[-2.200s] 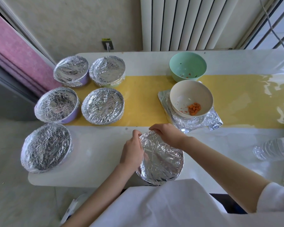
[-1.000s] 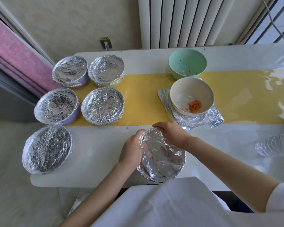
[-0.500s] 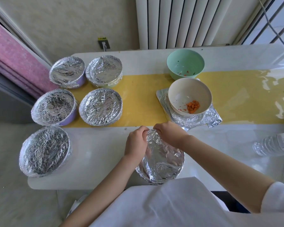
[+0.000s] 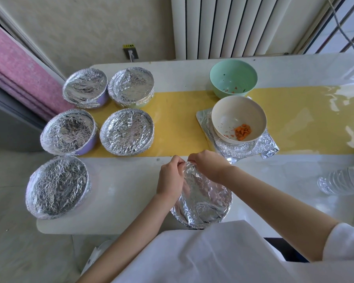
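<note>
Foil-topped bowls: five at the left of the frame, two pairs (image 4: pixel 85 86) (image 4: pixel 131 86) (image 4: pixel 69 131) (image 4: pixel 127 131) and one alone lower left (image 4: pixel 57 186).
Green bowl (image 4: pixel 233 78): upper right of centre, uncovered, a few scraps inside.
Cream bowl (image 4: pixel 229 117): just below the green one, standing on a foil sheet (image 4: pixel 268 144).
Carrot pieces (image 4: pixel 242 131): a small orange heap inside the cream bowl.
Water bottle (image 4: pixel 339 180): lying at the right edge.
Yellow strip (image 4: pixel 178 119): runs across the white table (image 4: pixel 121 190).
Radiator (image 4: pixel 223 25): top centre, with a socket (image 4: pixel 130 52) to its left.

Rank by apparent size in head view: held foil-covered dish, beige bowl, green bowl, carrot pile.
1. foil-covered dish, but it is nearest the camera, so unsure
2. beige bowl
3. green bowl, barely smaller and farther back; could match beige
4. carrot pile, clearly smallest
</note>
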`<state>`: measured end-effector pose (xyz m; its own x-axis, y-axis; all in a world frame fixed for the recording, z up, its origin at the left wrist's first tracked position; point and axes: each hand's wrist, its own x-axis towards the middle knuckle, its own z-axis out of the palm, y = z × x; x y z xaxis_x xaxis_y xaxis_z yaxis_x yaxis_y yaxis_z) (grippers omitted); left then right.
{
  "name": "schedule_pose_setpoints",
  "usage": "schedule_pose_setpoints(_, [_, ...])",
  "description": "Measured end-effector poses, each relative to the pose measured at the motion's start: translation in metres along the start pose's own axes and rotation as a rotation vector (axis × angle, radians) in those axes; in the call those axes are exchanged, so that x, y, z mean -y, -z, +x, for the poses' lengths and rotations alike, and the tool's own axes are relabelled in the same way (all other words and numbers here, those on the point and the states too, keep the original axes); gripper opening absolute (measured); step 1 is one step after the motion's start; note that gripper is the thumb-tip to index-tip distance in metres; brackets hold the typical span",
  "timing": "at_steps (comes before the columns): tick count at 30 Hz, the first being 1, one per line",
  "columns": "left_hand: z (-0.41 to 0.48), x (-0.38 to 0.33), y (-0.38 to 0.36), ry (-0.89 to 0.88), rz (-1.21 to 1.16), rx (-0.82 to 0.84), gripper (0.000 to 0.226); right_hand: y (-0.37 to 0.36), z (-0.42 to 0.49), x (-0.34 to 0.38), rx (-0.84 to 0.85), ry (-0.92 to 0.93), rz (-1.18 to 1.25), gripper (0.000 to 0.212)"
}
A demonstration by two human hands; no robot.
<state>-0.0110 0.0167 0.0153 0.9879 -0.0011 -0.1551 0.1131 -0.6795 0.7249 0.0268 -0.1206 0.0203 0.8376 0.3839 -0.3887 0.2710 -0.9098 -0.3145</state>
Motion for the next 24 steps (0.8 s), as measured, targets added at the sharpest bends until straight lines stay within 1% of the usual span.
schedule_pose_setpoints(5, [0.000, 0.002, -0.001, -0.010, 0.033, -0.001, 0.010, -0.001, -0.001, -0.002, -0.016, 0.011, 0.069, 0.035])
schedule_pose_setpoints(8, [-0.006, 0.003, -0.001, -0.021, 0.053, 0.000, 0.010, 0.002, -0.006, -0.003, -0.041, 0.006, 0.253, 0.034])
schedule_pose_setpoints(9, [-0.008, 0.005, -0.001, -0.022, 0.053, -0.007, 0.014, 0.001, -0.008, -0.004, -0.065, 0.011, 0.291, 0.033])
schedule_pose_setpoints(13, [-0.014, 0.008, 0.002, -0.029, 0.137, -0.016, 0.048, -0.004, -0.012, -0.013, -0.132, -0.006, 0.341, 0.029])
schedule_pose_setpoints(14, [-0.013, 0.007, 0.002, -0.023, 0.146, -0.011, 0.051, -0.004, -0.012, -0.014, -0.145, -0.011, 0.342, 0.029])
schedule_pose_setpoints(16, [-0.011, 0.004, 0.002, -0.025, 0.122, 0.001, 0.046, -0.004, -0.012, -0.016, -0.154, -0.015, 0.323, 0.027])
schedule_pose_setpoints(20, [-0.002, -0.002, -0.001, -0.028, 0.053, 0.001, 0.025, -0.006, -0.011, -0.015, -0.143, -0.024, 0.209, 0.024])
schedule_pose_setpoints(24, [0.006, -0.002, -0.001, -0.017, 0.068, 0.002, 0.019, 0.001, -0.010, -0.009, -0.085, -0.024, 0.043, 0.018])
